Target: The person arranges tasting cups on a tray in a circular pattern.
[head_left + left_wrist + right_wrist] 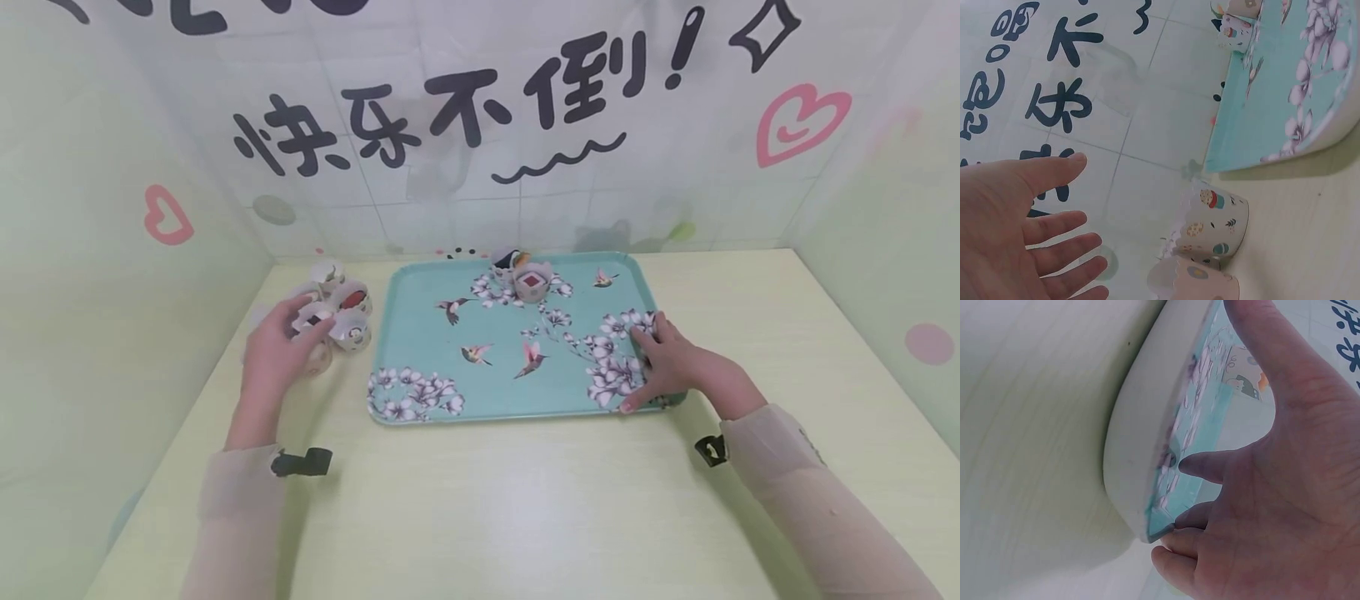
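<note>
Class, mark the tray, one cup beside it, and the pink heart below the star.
Tray [498, 331]: head view, bare spot near the middle.
Cup [1217, 217]: left wrist view, printed outer side.
Heart [793, 136]: head view, small curl inside the outline.

This looks like a small walled nook set up for tabletop work; whether it belongs to a home, a shop or a studio cannot be told. A pale wood-look bench [487, 508] fills it, closed in by a back wall [337, 229], a left wall [90, 333] and a right wall [877, 275]. Big black Chinese characters [471, 117], pink hearts [791, 132] and pastel dots [928, 344] decorate these. The flowered tray [487, 396] and patterned paper cups [532, 284] are household goods.
</note>
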A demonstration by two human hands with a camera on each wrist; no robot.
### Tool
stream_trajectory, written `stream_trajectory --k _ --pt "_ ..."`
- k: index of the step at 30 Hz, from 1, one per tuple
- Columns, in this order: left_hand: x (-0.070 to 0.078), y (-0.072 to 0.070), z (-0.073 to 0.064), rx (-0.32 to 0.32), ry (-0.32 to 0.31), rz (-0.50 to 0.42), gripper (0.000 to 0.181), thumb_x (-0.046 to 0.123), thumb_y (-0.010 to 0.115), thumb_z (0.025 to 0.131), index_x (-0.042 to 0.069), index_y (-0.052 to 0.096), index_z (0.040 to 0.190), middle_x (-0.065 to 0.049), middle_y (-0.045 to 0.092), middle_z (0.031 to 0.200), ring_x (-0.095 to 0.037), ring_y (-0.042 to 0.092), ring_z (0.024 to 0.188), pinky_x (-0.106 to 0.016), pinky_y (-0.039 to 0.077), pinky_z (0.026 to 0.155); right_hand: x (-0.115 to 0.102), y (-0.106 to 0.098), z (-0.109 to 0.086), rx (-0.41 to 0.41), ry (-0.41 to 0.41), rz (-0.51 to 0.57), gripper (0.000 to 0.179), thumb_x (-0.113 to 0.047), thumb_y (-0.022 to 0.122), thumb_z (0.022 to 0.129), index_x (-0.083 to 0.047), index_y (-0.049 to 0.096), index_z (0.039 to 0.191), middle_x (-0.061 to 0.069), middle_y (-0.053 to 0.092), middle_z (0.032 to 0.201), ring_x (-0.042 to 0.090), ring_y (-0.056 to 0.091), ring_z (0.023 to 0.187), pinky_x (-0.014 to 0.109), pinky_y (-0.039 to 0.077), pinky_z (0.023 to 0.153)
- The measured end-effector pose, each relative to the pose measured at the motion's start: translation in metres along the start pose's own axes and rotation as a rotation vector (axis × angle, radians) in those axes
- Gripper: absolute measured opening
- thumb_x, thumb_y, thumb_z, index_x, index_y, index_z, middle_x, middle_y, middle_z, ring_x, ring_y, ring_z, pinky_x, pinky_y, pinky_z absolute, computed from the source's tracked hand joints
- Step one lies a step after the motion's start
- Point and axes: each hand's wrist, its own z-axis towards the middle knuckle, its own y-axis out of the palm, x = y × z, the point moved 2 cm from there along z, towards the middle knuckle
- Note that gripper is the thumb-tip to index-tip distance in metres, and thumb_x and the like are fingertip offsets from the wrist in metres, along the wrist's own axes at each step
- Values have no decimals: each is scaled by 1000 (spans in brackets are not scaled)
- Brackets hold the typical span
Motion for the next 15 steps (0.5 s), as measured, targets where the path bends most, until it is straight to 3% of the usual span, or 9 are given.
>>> stream_trajectory --k 6,12,15 --pt "-20 -7 -3 23 -32 7 72 53 57 88 8 39 142 -21 42 143 -44 42 125 -58 34 99 0 -1 -1 2 -2 -1 132 -63 80 56 4 13 148 39 -14 146 55 -5 136 66 18 106" --pt "-37 -11 -5 16 -90 47 77 56 56 87 10 35 145 -23 49 131 -37 52 103 -42 43 76 -2 -3 -2 -2 -2 7 131 -61 81 56 5 13 147 40 -14 146 56 -4 135 67 18 106" --pt "-47 -13 -6 2 -125 39 80 56 55 87 9 30 147 -24 50 125 -36 50 104 -40 42 76 -4 -3 -2 -5 -3 9 131 -61 81 56 5 13 147 39 -14 146 55 -4 135 66 18 106"
